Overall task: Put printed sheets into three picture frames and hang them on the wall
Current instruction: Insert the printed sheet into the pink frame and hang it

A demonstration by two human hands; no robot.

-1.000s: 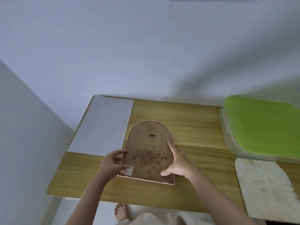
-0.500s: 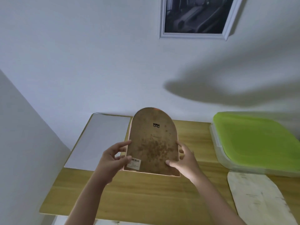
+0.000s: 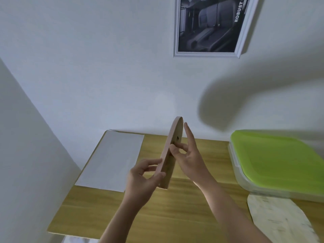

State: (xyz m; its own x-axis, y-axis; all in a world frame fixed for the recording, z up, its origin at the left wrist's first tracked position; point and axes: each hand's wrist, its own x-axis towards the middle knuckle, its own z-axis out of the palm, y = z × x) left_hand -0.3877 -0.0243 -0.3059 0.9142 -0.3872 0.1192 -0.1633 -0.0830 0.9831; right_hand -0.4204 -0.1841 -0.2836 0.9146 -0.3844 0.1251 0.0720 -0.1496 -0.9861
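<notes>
Both hands are up over the wooden table [image 3: 157,216] now, and the arched frame [image 3: 171,151] is between them, lifted clear of the tabletop and turned edge-on to the camera, its rounded top pointing up toward the wall. The pale rim faces left, the brown backing faces right, and a small dark hanger fitting shows on that backing.

The left hand [image 3: 143,179] grips the frame low down: thumb and fingers curl round its bottom corner and pinch the edge. The right hand [image 3: 187,155] is on the backing side, thumb and a bent finger touching the board near the hanger fitting, the other fingers stretched long and straight up beside the arch. So the left is clamped on it, the right pinches lightly at the back.

On the table to the left, a white sheet [image 3: 114,160] lies flat, one corner up against the wall, well apart from the frame. Over on the right sits a clear plastic box with a green lid [image 3: 280,163], and in front of it, at the lower right, an arched pale board [image 3: 280,221] lies flat on the wood, its surface marked with faint grey print that is too blurred to read.

Up on the wall, a white-framed picture [image 3: 208,27] hangs already, a dark photo of what looks like car seats, with the word ROBUST running along its right side. A big soft shadow falls on the wall to the right, above the box.
</notes>
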